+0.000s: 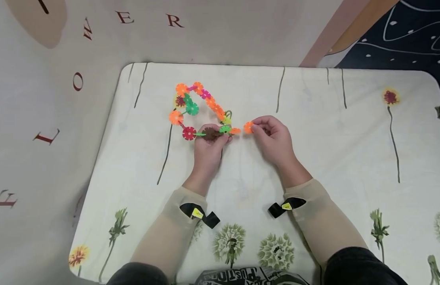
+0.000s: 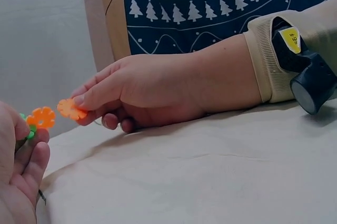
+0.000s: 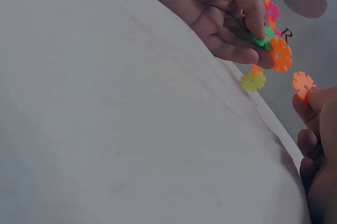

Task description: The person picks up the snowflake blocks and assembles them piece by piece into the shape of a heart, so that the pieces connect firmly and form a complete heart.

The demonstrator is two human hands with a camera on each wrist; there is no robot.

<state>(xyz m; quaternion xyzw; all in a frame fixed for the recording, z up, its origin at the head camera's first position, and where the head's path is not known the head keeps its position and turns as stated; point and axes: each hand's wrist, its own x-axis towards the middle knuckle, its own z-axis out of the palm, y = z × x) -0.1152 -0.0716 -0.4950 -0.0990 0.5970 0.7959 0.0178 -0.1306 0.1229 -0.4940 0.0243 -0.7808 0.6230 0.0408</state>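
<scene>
My left hand (image 1: 209,150) pinches one end of a chain of linked plastic snowflake discs, near a brown disc (image 1: 210,133) and a green disc (image 1: 225,129). An orange disc (image 3: 281,54) forms the tip of that end. The chain loops away over the table through a red disc (image 1: 189,133), several orange, green and pink ones, and back to a yellow disc (image 3: 253,81) close by the left hand. Between thumb and fingertips my right hand (image 1: 275,140) holds a single orange disc (image 2: 71,109), a small gap away from the chain's orange tip.
Under both hands lies a pale tablecloth (image 1: 334,154) printed with flowers and dandelions. A light wall hanging with red letters (image 1: 124,17) rises behind and at the left. Dark patterned fabric (image 1: 412,39) hangs at the back right. Each wrist wears a black camera strap (image 1: 286,207).
</scene>
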